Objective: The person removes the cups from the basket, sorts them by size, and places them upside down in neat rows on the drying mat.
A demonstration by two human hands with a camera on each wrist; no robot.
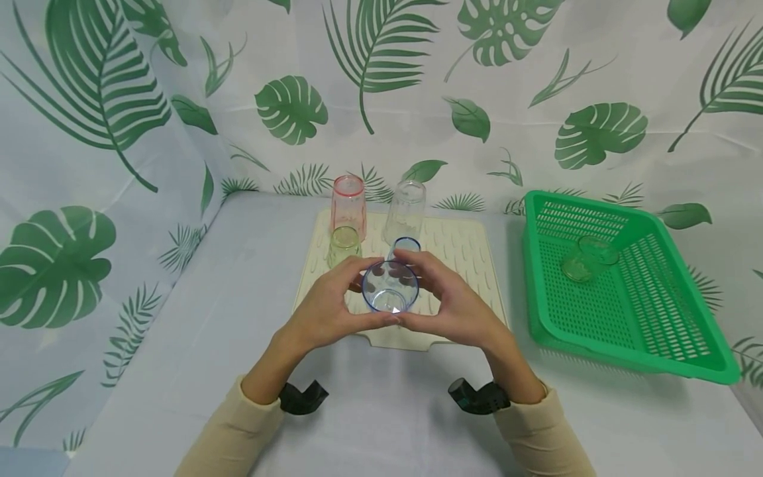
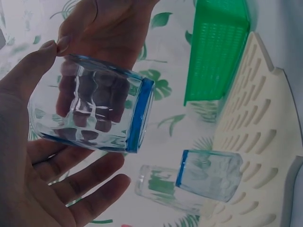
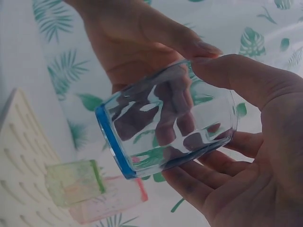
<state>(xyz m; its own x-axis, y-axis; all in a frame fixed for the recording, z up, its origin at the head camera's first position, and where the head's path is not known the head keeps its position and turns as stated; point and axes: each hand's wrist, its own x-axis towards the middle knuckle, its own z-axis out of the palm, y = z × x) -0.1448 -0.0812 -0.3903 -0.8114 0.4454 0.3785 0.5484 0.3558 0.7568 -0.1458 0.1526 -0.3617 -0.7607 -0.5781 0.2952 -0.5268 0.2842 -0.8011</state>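
A clear drinking glass with a thick blue band at its lower end is held in the air between both hands. My left hand grips it from the left side and my right hand from the right. The two thumbs meet at its near side, while the fingers lie along the far side. Both wrist views show the glass tilted, its blue band toward the mat. Behind it, a small blue-banded glass stands on the cream drying mat, partly hidden by the right hand's fingers.
Also on the mat stand a short yellow-green glass, a tall pink-ringed glass and a tall clear glass. At the right is a green plastic basket with a clear glass lying inside. A leaf-patterned cloth hangs behind.
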